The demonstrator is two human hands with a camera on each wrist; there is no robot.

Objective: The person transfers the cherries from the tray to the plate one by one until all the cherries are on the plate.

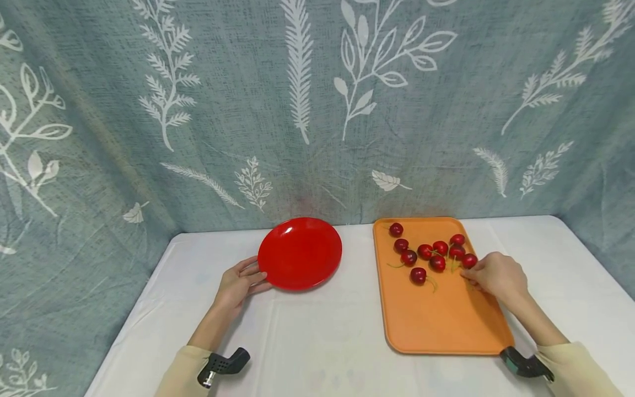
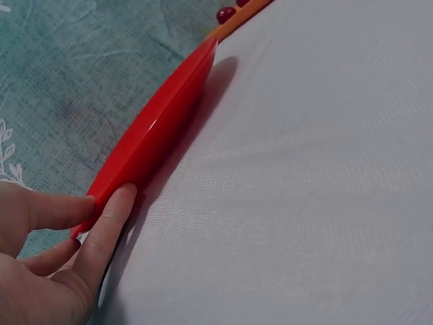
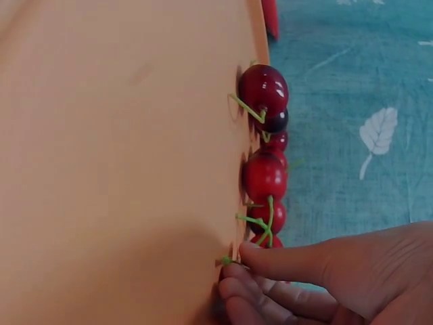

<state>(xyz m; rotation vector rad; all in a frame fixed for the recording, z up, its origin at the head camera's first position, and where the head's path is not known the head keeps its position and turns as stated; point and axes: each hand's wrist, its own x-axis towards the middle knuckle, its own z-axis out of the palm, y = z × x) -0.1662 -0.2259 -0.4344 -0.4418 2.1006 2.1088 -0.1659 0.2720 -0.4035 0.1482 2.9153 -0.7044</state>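
At the left, a round red plate is held by its near-left rim in my left hand. The thumb lies on the rim and other fingers reach beneath, as the left wrist view also shows. Over the right side of an orange tray, my right hand pinches a green cherry stem between thumb and fingers. A red cherry sits right by those fingertips; the hand partly hides the fruit there. Several more cherries, with thin green stems, lie in the far half of the tray.
A white cloth covers the table, and the plate and tray stand apart on it. Behind the table hangs a blue-green curtain with white leaf patterns. Dark wrist-worn devices show on both forearms.
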